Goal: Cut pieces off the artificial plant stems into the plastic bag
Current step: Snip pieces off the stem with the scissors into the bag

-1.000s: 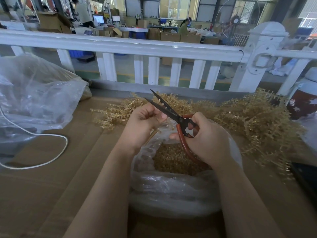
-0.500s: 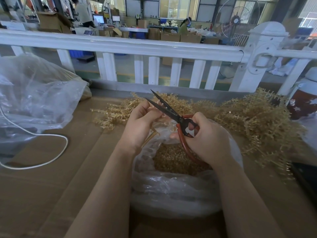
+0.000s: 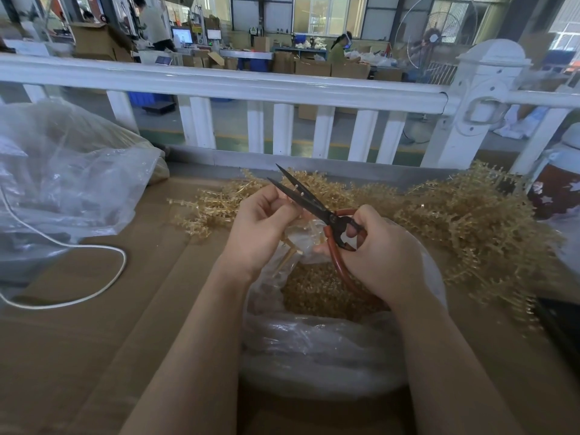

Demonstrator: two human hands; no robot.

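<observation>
Head view: left hand (image 3: pixel 260 227) has raised stem (image 3: pixel 287 257) between open scissors (image 3: pixel 314 202).

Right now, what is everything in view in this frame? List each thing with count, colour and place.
plastic bag: one, clear, open, near centre, holding golden cut pieces
scissors: one pair, dark blades parted, red-brown handles, above the bag
stem: one, golden, over the bag's mouth
pile of plant stems: one heap, golden, behind and right of the bag
large bag: one, clear, far left
cable: one, white, looped at left
railing: one, white, behind the table
jar: one, dark red with white lid, right edge
left hand: pinches the stem
right hand: grips the scissor handles
</observation>
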